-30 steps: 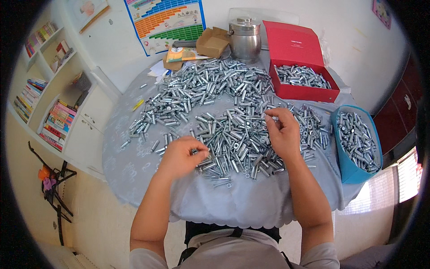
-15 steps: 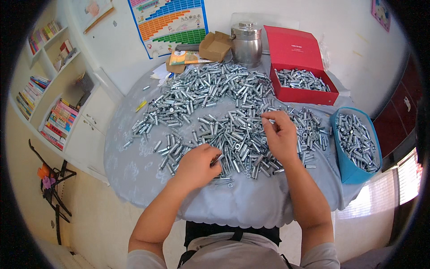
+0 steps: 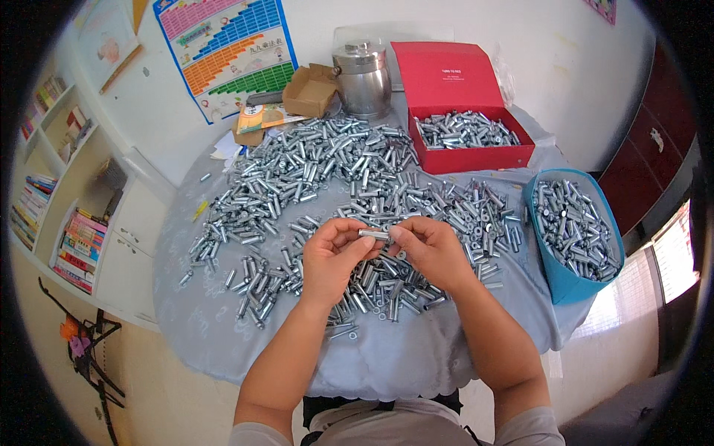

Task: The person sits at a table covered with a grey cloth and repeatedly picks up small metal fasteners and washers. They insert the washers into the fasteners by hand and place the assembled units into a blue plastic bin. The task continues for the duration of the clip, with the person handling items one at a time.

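A large heap of silver metal sleeves and bolts (image 3: 327, 171) covers a round table with a pale blue cloth (image 3: 416, 357). Both hands meet above the heap's near part. My left hand (image 3: 333, 256) and my right hand (image 3: 430, 249) pinch the two ends of one small silver metal piece (image 3: 374, 235), held level between the fingertips. Loose washers and bolts (image 3: 387, 290) lie just under the hands.
A red open box (image 3: 468, 137) with metal parts stands at the back right. A blue tub (image 3: 573, 230) full of parts sits at the right edge. A steel pot (image 3: 362, 78), a cardboard box (image 3: 309, 91) and a booklet (image 3: 260, 117) stand at the back. Bookshelves (image 3: 59, 193) are on the left.
My left hand has lifted off the heap and come right to meet the right hand. Both hands now hold one metal piece between them.
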{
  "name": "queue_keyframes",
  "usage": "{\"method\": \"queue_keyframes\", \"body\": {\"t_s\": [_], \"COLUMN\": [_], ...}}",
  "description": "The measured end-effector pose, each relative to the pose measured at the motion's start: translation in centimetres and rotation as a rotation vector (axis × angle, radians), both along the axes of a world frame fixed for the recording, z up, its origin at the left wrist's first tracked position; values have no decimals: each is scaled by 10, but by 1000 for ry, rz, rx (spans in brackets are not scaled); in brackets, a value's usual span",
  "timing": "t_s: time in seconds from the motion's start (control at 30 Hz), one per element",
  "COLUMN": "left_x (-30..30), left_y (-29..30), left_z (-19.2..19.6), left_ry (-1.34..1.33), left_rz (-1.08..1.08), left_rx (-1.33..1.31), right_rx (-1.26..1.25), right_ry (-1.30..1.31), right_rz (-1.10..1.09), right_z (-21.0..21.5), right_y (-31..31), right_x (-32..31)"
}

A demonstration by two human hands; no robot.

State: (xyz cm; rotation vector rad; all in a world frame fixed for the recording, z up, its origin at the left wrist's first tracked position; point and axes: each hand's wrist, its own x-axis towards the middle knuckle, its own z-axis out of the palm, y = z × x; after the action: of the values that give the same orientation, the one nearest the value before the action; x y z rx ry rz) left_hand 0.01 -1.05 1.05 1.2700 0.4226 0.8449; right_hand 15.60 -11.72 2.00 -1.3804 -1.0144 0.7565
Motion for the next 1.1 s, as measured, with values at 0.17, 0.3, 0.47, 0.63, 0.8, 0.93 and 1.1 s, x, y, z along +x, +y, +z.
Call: {"method": "queue_keyframes", "body": {"t_s": [0.17, 0.3, 0.47, 0.63, 0.8, 0.93, 1.1], "left_x": [-9, -12, -13, -12, -11, -10, -9], "left_y": [4, 2, 5, 3, 2, 0, -1], "left_z": [-2, -4, -9, -11, -14, -14, -13], "left_ry": [103, 71, 59, 55, 57, 48, 53], "left_rz": [-3, 34, 43, 35, 21, 30, 41], "left_rx": [33, -18, -60, -64, -62, -77, -79], "right_rx": [-41, 44, -134, 28, 9, 7, 88], "right_ry": [252, 82, 39, 29, -81, -65, -149], "right_rz": [-15, 18, -20, -24, -10, -30, -34], "right_z": [1, -7, 1, -7, -10, -1, -7], "right_y": [0, 0, 0, 0, 1, -1, -1], "right_x": [2, 2, 1, 0, 4, 0, 1]}}
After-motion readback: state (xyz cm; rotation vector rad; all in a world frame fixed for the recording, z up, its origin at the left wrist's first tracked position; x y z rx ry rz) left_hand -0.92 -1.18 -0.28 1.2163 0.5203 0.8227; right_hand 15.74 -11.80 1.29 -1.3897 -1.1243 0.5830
